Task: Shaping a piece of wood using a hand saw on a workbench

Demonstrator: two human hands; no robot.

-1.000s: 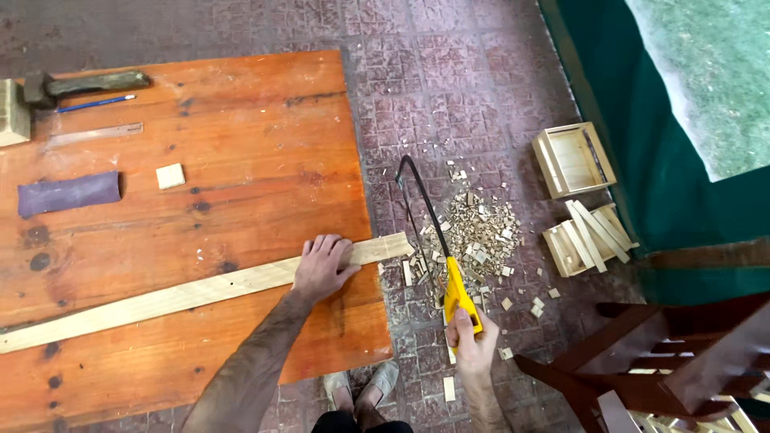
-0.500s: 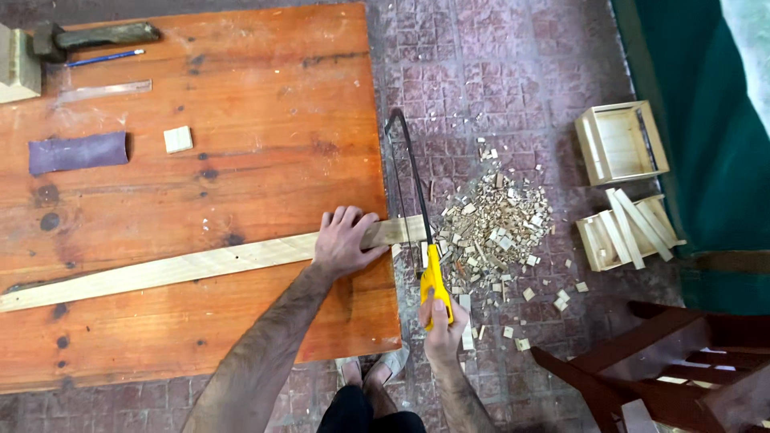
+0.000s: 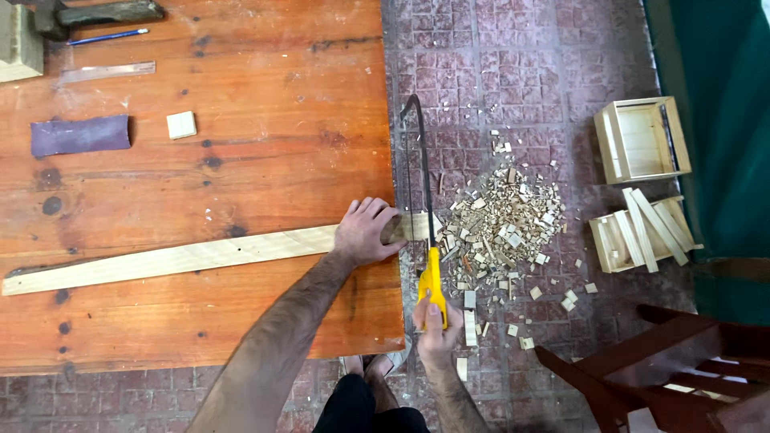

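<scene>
A long pale wooden slat (image 3: 184, 258) lies across the orange-brown wooden table (image 3: 241, 144), its right end sticking out past the table's edge. My left hand (image 3: 365, 231) presses flat on the slat near that edge. My right hand (image 3: 437, 329) grips the yellow handle of a black-framed hacksaw (image 3: 423, 200). The saw's blade crosses the slat's overhanging end, just right of the table edge.
A heap of small wood offcuts (image 3: 501, 220) covers the brick floor under the saw. Two small wooden boxes (image 3: 640, 140) stand at the right, one holding slats. On the table lie a sandpaper piece (image 3: 80, 134), a small wood block (image 3: 181, 125), a pencil and a mallet. A dark chair (image 3: 666, 377) stands lower right.
The saw has swung from beside the slat's end onto it, its blade now across the wood. My left hand stays pressed on the slat.
</scene>
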